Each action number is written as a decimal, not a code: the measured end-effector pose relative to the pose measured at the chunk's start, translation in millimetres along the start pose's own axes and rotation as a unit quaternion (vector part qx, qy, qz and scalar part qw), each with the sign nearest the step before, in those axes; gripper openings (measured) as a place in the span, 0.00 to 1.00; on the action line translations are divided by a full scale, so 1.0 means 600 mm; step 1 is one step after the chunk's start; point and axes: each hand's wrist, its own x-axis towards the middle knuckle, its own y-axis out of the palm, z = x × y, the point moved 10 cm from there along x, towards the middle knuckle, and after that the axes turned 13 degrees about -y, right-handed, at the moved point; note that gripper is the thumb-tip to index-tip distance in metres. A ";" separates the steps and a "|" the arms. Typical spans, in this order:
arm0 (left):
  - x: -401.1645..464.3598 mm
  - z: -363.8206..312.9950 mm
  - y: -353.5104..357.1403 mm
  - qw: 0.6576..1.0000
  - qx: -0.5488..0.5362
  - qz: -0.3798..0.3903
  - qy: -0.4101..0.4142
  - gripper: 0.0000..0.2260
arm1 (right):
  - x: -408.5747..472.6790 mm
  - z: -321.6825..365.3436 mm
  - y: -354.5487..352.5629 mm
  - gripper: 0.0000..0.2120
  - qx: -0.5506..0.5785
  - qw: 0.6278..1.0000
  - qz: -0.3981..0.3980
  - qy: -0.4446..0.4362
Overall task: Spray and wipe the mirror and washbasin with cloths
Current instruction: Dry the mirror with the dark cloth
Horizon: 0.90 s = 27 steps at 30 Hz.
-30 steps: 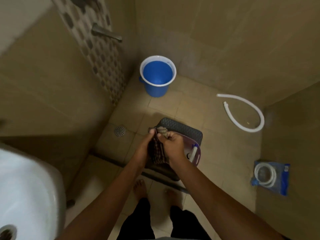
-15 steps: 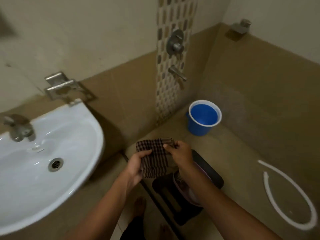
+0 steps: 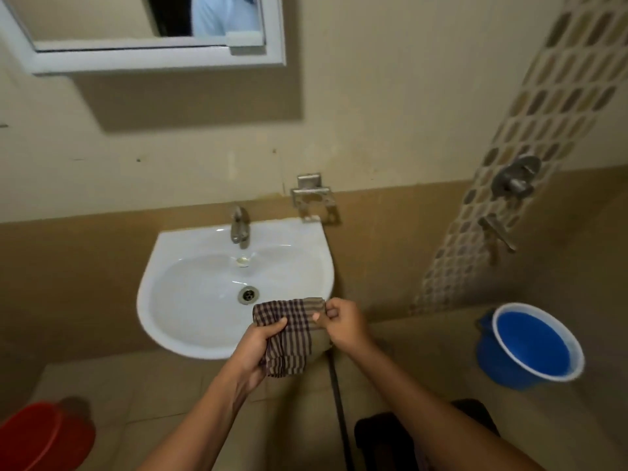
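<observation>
Head view looks down on both hands gripping a checked cloth (image 3: 289, 331) at the front rim of the white washbasin (image 3: 190, 321): the left hand (image 3: 256, 348) bunches its lower part, the right hand (image 3: 343, 322) pinches its top corner. Above on the wall hangs the mirror (image 3: 142, 18); a blue bucket (image 3: 530, 346) stands on the floor to the right.

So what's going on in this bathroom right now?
A person stands at the white washbasin, holding a checked cloth in both hands. The left hand bunches its lower part and the right hand pinches its top corner, over the basin's front rim. The mirror hangs above, a blue bucket sits to the right. No spray bottle is in view.
</observation>
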 end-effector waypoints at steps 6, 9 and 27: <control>-0.025 -0.096 -0.149 0.992 -0.069 -0.076 0.078 0.08 | 0.060 0.156 0.075 0.15 -0.121 0.983 0.072 -0.117; -0.039 -0.154 -0.230 0.982 -0.099 -0.116 0.113 0.09 | 0.091 0.237 0.099 0.19 -0.186 0.962 0.073 -0.186; -0.296 -0.650 -0.349 0.822 -0.117 -0.228 0.509 0.10 | 0.229 0.689 -0.012 0.28 -0.361 0.779 -0.201 -0.472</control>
